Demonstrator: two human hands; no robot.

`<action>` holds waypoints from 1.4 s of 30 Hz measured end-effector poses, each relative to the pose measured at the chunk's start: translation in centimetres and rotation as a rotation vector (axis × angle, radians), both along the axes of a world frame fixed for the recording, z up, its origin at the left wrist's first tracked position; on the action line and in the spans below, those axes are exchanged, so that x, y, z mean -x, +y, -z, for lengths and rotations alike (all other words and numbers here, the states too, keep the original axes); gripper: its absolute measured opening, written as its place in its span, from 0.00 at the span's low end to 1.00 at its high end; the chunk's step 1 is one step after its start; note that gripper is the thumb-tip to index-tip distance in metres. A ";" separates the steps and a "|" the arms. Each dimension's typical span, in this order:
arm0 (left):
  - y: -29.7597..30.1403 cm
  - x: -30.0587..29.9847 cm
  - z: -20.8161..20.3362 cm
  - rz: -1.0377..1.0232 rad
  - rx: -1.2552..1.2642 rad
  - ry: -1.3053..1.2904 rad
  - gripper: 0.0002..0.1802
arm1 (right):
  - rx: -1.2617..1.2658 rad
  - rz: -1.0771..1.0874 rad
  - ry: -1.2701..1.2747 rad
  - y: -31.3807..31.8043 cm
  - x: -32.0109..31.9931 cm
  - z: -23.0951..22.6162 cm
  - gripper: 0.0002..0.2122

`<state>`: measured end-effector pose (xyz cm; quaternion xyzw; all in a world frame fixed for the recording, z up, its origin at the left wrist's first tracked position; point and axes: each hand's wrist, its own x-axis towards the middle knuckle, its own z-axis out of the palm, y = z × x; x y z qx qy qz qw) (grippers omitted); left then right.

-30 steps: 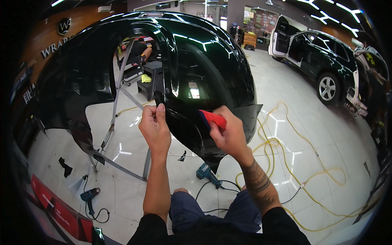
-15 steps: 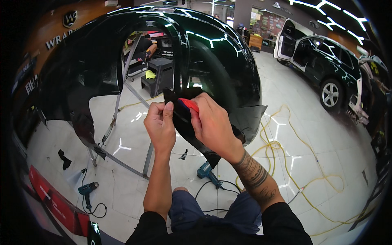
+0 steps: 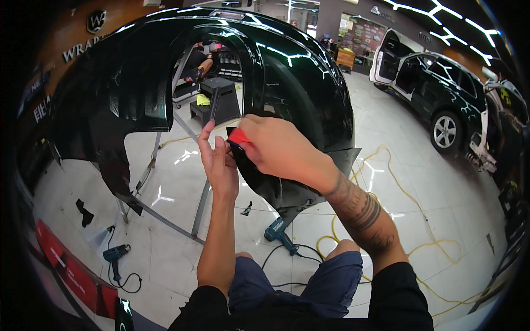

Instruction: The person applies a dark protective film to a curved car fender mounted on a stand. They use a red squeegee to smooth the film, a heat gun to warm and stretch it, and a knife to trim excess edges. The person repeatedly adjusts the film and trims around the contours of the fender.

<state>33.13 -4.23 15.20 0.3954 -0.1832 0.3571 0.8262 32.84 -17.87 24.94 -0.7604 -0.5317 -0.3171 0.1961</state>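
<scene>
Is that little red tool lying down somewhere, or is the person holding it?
Held: the right hand is wrapped around the red tool, with part of it showing beside the left hand.

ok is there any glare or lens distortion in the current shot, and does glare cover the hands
Head view: ceiling lights reflect as white streaks on the glossy dark panel; head view: fisheye rounds off the scene, corners going black; head view: no glare hides the left hand or right hand.

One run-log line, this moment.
right hand: holds red squeegee | left hand: beside dark car panel, contact unclear | floor: teal heat gun
</scene>
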 end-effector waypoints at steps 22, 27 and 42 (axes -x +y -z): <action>0.0 1.6 0.0 0.000 -0.139 0.012 0.27 | 0.023 0.174 -0.064 1.2 1.6 0.9 0.06; 1.0 1.3 0.0 0.013 -0.220 0.056 0.27 | -0.172 0.152 -0.039 -0.7 1.9 4.7 0.04; 0.3 1.0 2.5 0.128 -0.087 0.090 0.20 | -0.577 0.133 0.025 -9.3 0.7 2.9 0.05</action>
